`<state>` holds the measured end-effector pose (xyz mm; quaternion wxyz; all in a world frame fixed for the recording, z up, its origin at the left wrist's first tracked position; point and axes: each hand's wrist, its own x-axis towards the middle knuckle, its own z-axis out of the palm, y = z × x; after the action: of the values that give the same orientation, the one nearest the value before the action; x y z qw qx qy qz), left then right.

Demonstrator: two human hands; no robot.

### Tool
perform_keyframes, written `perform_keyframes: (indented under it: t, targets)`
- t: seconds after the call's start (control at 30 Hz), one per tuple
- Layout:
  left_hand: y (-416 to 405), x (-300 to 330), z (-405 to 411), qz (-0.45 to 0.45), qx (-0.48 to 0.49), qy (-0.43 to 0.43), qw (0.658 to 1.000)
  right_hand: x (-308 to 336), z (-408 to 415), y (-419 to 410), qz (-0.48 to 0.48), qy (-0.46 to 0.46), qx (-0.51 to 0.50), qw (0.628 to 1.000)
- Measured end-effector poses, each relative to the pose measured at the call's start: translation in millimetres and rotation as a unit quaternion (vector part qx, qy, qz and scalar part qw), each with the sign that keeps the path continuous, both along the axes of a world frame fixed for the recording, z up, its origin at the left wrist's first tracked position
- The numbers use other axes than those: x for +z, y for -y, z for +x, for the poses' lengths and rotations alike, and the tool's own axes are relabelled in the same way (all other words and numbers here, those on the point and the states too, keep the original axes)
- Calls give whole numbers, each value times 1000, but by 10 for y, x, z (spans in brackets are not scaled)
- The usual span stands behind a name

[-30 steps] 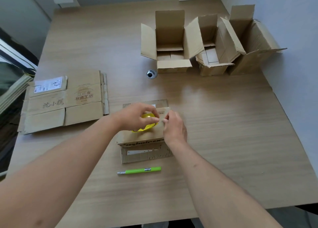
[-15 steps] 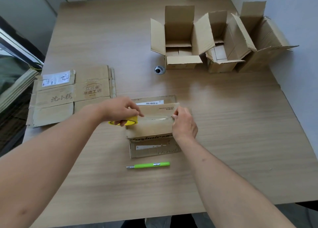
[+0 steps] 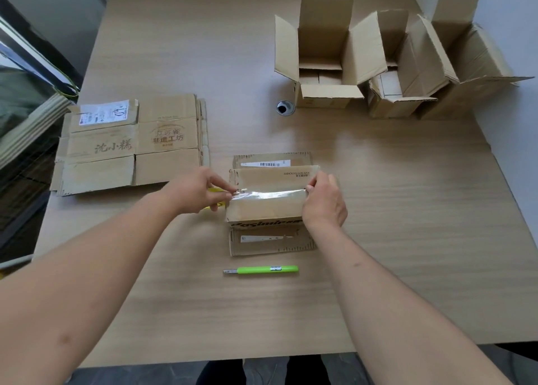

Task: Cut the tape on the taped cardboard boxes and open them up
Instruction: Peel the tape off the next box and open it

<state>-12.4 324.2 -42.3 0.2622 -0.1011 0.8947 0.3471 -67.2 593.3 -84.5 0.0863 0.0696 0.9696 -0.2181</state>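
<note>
A small cardboard box (image 3: 265, 210) lies in the middle of the table with a strip of clear tape (image 3: 270, 194) stretched along its top seam. My left hand (image 3: 198, 194) grips a yellow tape roll (image 3: 214, 198) at the box's left end; the hand hides most of the roll. My right hand (image 3: 324, 202) pinches the tape's other end at the box's right edge. A green utility knife (image 3: 263, 269) lies on the table just in front of the box, untouched.
Flattened cardboard (image 3: 131, 146) lies at the left. Three opened boxes (image 3: 323, 56) stand at the back right beside the wall. A round cable hole (image 3: 285, 107) sits in the tabletop. The table's left edge borders a window ledge.
My left hand has pulled the yellow roll leftward from the middle of the box to beyond its left end, laying tape across the seam. My right hand stayed at the right end.
</note>
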Motion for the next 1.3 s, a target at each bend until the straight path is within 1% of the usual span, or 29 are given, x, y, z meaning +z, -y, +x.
perform_keyframes:
  t: [0.1, 0.33, 0.47, 0.57, 0.63, 0.67, 0.73, 0.77, 0.8, 0.87, 0.9, 0.97, 1.03, 1.17, 1.23, 1.3]
  targets:
    - [21, -30, 51, 41, 41, -6, 998, 7, -21, 55, 7, 13, -18, 1000]
    - [42, -59, -47, 43, 53, 0, 998, 0, -23, 43, 15, 21, -7, 1000]
    - [34, -140, -70, 29, 65, -7, 997, -16, -13, 44, 16, 7, -9, 1000]
    - [55, -175, -66, 20, 73, 5, 997, -26, 10, 67, 25, -2, -9, 1000]
    - [42, -167, -62, 1, 76, 12, 997, -17, 25, 120, 52, 0, 1, 999]
    - [19, -159, -72, -7, 73, 15, 997, -11, 33, 150, 87, -6, 17, 996]
    - [-16, -170, -85, -8, 71, 20, 997, 9, 83, 244, 149, -42, 55, 986]
    - [-42, -172, -89, -12, 69, 21, 997, 21, 121, 304, 150, -63, 72, 984]
    - [-72, -187, -92, -15, 66, 22, 997, 27, 168, 371, 132, -61, 88, 986]
    - [-159, -227, -80, -9, 65, 13, 998, -36, 250, 492, 78, 0, 114, 990]
    - [-212, -248, -76, -4, 63, 8, 998, -100, 279, 528, 69, 31, 122, 990]
    - [-291, -302, -74, -5, 51, 0, 999, -200, 287, 550, 83, 65, 127, 986]
    - [-298, -313, -80, -12, 36, 2, 999, -247, 262, 524, 99, 78, 131, 983]
    - [-174, -219, -88, 96, 39, 55, 993, -213, 185, 452, 96, 86, 137, 982]
    - [-128, -189, -104, 94, 25, 60, 993, -193, 162, 444, 91, 91, 139, 982]
    - [-107, -193, -133, 57, 8, 53, 997, -185, 145, 443, 92, 94, 138, 982]
